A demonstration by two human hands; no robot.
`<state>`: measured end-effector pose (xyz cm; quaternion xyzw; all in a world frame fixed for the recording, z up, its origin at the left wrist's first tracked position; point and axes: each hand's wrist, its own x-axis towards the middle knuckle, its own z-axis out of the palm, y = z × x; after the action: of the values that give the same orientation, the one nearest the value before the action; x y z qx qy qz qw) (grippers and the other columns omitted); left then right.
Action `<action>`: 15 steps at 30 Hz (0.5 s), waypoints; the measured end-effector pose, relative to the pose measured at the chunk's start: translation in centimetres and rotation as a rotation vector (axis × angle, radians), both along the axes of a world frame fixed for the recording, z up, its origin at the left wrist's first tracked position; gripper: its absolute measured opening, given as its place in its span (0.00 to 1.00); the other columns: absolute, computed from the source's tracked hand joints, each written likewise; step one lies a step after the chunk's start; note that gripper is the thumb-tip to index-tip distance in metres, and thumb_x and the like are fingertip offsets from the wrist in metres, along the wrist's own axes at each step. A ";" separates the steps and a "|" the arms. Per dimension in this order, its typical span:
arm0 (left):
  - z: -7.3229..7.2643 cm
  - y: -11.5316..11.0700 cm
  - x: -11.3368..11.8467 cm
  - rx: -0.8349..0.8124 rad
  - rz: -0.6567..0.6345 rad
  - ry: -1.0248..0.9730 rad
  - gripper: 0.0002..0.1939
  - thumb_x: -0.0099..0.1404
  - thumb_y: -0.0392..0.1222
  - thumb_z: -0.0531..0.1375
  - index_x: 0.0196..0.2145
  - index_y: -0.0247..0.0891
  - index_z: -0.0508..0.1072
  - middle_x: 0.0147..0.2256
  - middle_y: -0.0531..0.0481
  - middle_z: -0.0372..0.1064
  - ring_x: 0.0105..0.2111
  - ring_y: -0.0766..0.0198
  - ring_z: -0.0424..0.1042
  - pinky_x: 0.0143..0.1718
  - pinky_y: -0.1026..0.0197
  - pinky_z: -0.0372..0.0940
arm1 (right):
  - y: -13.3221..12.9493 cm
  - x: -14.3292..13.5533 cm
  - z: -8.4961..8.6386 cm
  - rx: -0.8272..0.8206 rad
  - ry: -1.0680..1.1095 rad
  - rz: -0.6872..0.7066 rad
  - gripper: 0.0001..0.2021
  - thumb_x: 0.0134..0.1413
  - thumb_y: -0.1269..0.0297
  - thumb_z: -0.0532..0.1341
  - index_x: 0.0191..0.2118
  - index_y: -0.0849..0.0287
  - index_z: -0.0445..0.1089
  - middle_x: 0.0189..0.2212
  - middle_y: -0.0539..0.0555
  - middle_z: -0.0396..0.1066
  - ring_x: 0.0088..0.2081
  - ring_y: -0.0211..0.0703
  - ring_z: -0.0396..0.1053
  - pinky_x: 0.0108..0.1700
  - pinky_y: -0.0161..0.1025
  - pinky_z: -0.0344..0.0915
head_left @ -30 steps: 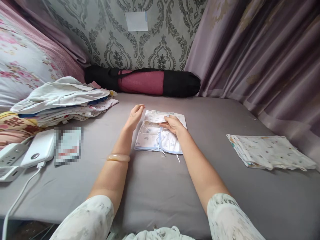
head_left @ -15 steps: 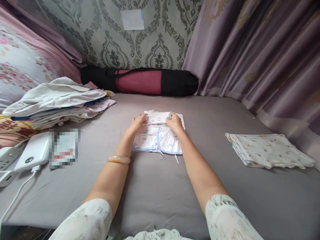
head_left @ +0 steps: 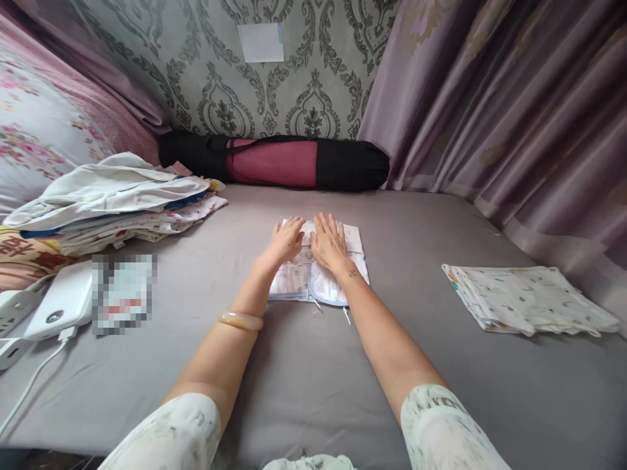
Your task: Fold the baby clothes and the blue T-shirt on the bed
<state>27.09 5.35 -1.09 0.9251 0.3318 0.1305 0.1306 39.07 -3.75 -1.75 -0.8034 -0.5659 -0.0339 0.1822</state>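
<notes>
A small white baby top (head_left: 294, 279) with blue trim and tie strings lies on the grey sheet, its far part folded over toward me. My left hand (head_left: 287, 240) rests at the far left of the folded part, fingers stretched forward. Beside it, my right hand (head_left: 329, 243) lies flat on the fold with its fingers spread. Both hands cover some of the cloth, and neither grips it.
Folded patterned cloth (head_left: 529, 297) lies at the right. A clothes pile (head_left: 112, 196) sits at the left, near a white power bank (head_left: 61, 303) with a cable and a blurred packet (head_left: 125, 294). A black and red bag (head_left: 274, 162) lies along the wall.
My fingers have let go of the folded edge and flattened out on it. The right hand has moved left, the left hand slightly right, bringing them closer together.
</notes>
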 end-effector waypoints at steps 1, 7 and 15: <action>-0.3 -0.3 0.3 0.011 -0.007 0.028 0.26 0.71 0.37 0.44 0.65 0.39 0.58 0.67 0.42 0.52 0.68 0.55 0.48 0.67 0.41 0.43 | 0.1 -0.2 -0.3 -0.032 0.006 0.029 0.27 0.68 0.63 0.43 0.69 0.63 0.50 0.71 0.56 0.44 0.71 0.50 0.35 0.69 0.54 0.31; -2.5 0.0 0.3 -0.010 0.030 0.205 0.28 0.74 0.48 0.41 0.67 0.36 0.55 0.69 0.41 0.47 0.69 0.48 0.41 0.67 0.38 0.38 | 0.1 -0.7 -1.3 -0.194 0.059 0.059 0.27 0.68 0.60 0.41 0.69 0.57 0.51 0.70 0.53 0.46 0.70 0.51 0.39 0.69 0.57 0.33; -2.3 0.1 0.3 -0.030 0.047 0.216 0.28 0.74 0.50 0.40 0.67 0.39 0.55 0.69 0.43 0.46 0.69 0.50 0.41 0.66 0.36 0.39 | 0.2 -0.5 -0.7 -0.226 0.126 0.048 0.27 0.68 0.59 0.40 0.70 0.56 0.50 0.70 0.54 0.46 0.70 0.51 0.39 0.69 0.56 0.33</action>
<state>27.42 5.49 -3.40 0.9238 0.3672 0.0284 0.1047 38.54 -3.59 -2.44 -0.8054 -0.5727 0.0851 0.1266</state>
